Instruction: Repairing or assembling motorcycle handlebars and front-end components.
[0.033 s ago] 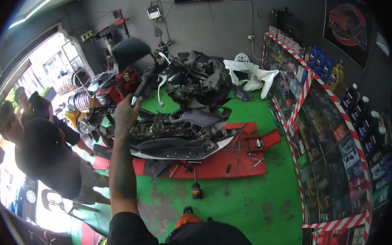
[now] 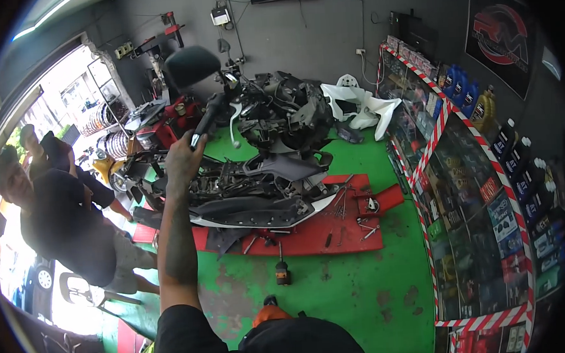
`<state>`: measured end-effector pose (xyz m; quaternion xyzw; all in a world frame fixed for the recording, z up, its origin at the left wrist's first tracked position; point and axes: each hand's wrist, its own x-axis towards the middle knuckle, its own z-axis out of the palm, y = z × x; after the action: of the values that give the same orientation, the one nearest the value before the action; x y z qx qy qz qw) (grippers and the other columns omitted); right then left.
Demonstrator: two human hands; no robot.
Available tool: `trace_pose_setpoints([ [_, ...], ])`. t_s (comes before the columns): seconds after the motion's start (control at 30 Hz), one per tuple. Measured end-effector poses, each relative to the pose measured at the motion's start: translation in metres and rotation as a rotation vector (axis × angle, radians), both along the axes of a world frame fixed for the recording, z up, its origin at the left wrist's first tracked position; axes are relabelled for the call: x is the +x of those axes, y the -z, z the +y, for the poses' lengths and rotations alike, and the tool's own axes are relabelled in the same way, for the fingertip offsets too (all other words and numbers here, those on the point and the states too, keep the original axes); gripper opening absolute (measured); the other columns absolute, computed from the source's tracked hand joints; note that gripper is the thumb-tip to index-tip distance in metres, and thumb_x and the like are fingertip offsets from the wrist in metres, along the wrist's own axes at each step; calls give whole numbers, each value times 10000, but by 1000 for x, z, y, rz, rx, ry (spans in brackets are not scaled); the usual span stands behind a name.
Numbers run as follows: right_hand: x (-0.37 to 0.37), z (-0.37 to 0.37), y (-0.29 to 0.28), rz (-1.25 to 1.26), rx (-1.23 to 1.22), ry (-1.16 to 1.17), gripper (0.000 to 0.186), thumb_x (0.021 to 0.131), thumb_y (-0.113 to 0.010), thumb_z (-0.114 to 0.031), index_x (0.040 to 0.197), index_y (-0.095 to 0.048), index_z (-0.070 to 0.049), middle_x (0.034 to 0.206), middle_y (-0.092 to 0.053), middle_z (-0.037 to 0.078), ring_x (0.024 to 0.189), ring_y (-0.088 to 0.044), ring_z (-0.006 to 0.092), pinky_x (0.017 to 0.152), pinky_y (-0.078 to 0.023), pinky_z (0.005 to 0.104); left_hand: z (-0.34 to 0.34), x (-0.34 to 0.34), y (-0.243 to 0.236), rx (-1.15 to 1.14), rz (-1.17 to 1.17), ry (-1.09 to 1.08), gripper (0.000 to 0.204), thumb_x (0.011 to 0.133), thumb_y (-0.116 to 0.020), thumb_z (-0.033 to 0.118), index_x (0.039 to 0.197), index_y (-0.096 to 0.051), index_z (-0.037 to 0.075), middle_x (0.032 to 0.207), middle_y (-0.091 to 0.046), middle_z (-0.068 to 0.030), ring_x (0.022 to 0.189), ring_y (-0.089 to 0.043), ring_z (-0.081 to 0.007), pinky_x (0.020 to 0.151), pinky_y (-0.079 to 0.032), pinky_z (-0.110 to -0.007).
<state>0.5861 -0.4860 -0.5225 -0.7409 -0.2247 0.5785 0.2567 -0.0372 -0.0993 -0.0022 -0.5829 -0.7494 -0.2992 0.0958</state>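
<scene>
My left hand (image 2: 183,164) is closed round the outer end of a black handlebar grip (image 2: 208,119), arm stretched forward. A silver lever (image 2: 235,123) hangs beside the grip, and a dark mirror (image 2: 192,66) stands above it. The handlebar belongs to a partly stripped scooter (image 2: 251,184) whose frame and mechanical parts lie bare. Its front end (image 2: 286,115) shows black panels and exposed parts. The scooter stands over a red platform (image 2: 356,236). My right hand is out of view.
Several wrenches and other tools (image 2: 339,221) lie on the platform's right part. An orange-black power tool (image 2: 282,275) stands on the green floor before me. White fairings (image 2: 362,108) lie behind at right, beside a glass display case (image 2: 470,218). Two people (image 2: 67,220) stand at left.
The mirror, grip and lever have shifted slightly up and to the right in the picture. My left hand keeps its hold on the grip.
</scene>
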Motion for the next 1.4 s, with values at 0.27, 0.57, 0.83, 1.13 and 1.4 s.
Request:
trace_pose_setpoints([
  [0.27, 4, 35, 4, -84, 8, -60, 377, 993, -582, -285, 1273, -629, -37, 1077, -726, 97, 828, -686, 200, 645, -506, 327, -3, -10, 61, 372, -348, 147, 523, 999, -594, 397, 1369, -559, 29, 1049, -706, -195, 938, -686, -279, 848, -517, -378],
  [0.57, 35, -25, 10, -65, -21, 4, 288, 981, -604, -231, 1181, -669, -35, 1021, -728, 85, 773, -674, 199, 626, -491, 336, -7, 34, 69, 637, -141, 100, 503, 975, -643, 260, 1415, -504, 59, 1307, -544, -186, 1207, -562, -335, 987, -475, -417],
  [0.83, 64, -115, 85, -536, 399, -706, 329, 911, -564, -313, 1067, -704, -60, 991, -704, 140, 795, -665, 285, 688, -509, 405, 36, 35, 17, 566, -76, 155, 324, 976, -608, 284, 1230, -670, 92, 933, -726, -174, 861, -722, -285, 784, -544, -394],
  [1.13, 45, -110, 131, -596, 376, -794, 438, 921, -528, -452, 1161, -675, -116, 1153, -669, 198, 1055, -626, 397, 903, -487, 497, 25, -101, 145, 495, -942, -117, 585, 1026, -470, 507, 1399, -514, 59, 1272, -609, -165, 976, -652, -281, 815, -510, -339],
  [1.4, 94, -85, 125, -470, 440, -992, 422, 856, -664, -377, 1162, -665, -87, 1022, -718, 150, 970, -677, 347, 804, -519, 471, 62, -152, 142, 324, -934, -29, 703, 988, -481, 605, 1406, -505, 39, 1282, -603, -160, 1080, -588, -273, 919, -450, -351],
])
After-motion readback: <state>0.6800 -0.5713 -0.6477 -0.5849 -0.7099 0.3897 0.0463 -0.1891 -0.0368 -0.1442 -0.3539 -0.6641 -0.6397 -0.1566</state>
